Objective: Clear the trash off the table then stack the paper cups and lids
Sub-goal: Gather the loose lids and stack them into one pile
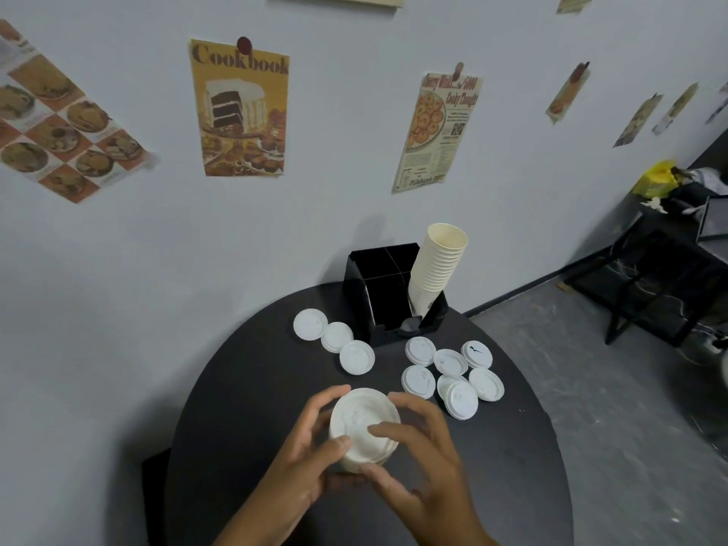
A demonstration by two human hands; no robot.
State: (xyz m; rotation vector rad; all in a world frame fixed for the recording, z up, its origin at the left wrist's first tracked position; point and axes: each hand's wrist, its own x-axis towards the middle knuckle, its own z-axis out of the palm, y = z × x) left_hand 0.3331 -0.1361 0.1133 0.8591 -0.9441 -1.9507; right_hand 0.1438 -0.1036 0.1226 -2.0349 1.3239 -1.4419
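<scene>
A short stack of white lids (364, 423) is held over the near part of the round black table (256, 388). My left hand (303, 459) grips the stack from the left, thumb on its top edge. My right hand (421, 447) grips it from the right, with a finger lying across the top lid. Three loose white lids (335, 336) lie in a row left of the black holder. Several more white lids (453, 372) lie scattered to the right. A tall stack of cream paper cups (435, 269) leans in the black holder (378, 293).
The table stands against a pale wall with posters (240, 108). A small dark round thing (411, 324) sits at the holder's front corner. To the right is grey floor and a black wire rack (669, 277) with bags on top.
</scene>
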